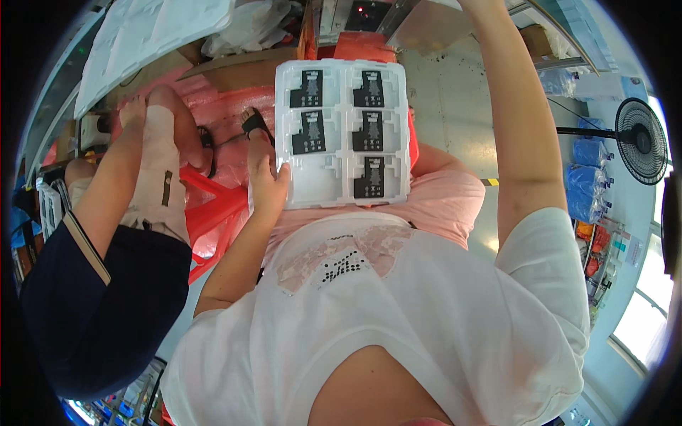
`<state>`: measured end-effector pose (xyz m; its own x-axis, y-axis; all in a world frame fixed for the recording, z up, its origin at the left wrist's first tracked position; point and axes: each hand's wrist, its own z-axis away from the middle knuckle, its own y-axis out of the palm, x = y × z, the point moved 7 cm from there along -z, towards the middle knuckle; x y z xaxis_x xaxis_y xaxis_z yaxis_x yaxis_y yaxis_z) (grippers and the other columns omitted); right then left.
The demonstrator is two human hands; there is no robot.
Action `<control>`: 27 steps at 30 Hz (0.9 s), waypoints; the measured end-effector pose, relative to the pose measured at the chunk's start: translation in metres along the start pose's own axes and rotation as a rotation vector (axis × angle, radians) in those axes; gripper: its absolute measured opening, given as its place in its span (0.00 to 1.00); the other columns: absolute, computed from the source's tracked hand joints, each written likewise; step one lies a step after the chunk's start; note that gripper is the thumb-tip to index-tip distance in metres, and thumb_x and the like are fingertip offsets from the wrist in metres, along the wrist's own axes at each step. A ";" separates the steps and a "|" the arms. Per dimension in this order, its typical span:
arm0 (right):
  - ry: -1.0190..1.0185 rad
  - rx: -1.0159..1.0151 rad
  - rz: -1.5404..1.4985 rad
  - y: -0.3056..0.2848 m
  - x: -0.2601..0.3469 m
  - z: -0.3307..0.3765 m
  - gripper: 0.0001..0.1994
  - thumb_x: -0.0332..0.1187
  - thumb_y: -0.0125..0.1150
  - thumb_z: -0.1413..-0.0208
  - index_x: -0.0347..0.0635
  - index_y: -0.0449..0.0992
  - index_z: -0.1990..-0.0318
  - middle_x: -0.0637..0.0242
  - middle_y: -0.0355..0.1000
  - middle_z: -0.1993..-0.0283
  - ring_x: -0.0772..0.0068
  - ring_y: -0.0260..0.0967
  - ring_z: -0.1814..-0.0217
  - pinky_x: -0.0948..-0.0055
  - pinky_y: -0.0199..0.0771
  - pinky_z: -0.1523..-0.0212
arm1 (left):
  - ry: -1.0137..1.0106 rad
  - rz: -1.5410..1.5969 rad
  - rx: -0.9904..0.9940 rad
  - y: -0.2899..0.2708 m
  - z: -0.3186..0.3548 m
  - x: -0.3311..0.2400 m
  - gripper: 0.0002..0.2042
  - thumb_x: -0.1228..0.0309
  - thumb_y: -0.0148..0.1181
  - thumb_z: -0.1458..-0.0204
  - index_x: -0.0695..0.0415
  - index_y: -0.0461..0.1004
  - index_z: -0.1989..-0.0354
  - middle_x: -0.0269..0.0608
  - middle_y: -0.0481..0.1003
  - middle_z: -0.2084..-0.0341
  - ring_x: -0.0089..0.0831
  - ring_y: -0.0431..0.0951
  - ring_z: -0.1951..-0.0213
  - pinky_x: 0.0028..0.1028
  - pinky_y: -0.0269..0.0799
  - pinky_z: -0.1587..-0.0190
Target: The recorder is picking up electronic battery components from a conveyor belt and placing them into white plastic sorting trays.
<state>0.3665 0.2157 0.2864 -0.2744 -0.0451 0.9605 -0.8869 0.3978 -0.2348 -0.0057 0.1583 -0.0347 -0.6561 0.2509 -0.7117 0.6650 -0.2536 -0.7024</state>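
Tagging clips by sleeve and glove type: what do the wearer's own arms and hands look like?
Left arm and right arm: bare below a short, plain white left sleeve and right sleeve. Left grip: ungloved hand, no watch or bracelet visible. No cables or markings seen. Right grip: beyond the top edge, can't tell.

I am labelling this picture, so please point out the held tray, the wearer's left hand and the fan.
Held tray (310, 186): head view, bare lower-left compartment.
Left hand (269, 189): head view, back of the hand.
Fan (642, 140): head view, middle of the grille.
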 end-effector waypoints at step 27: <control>-0.358 0.303 0.833 0.166 -0.149 0.244 0.16 0.32 0.60 0.56 0.39 0.72 0.57 0.54 0.66 0.53 0.55 0.62 0.48 0.59 0.63 0.50 | -0.096 0.537 0.240 0.020 0.032 -0.014 0.22 0.73 0.61 0.54 0.63 0.63 0.51 0.43 0.72 0.60 0.30 0.71 0.58 0.27 0.64 0.53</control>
<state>0.1698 0.0644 0.0677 -0.9140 -0.1518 0.3762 -0.3996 0.1771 -0.8994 0.0054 0.1204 -0.0387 -0.2871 -0.0535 -0.9564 0.8207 -0.5287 -0.2168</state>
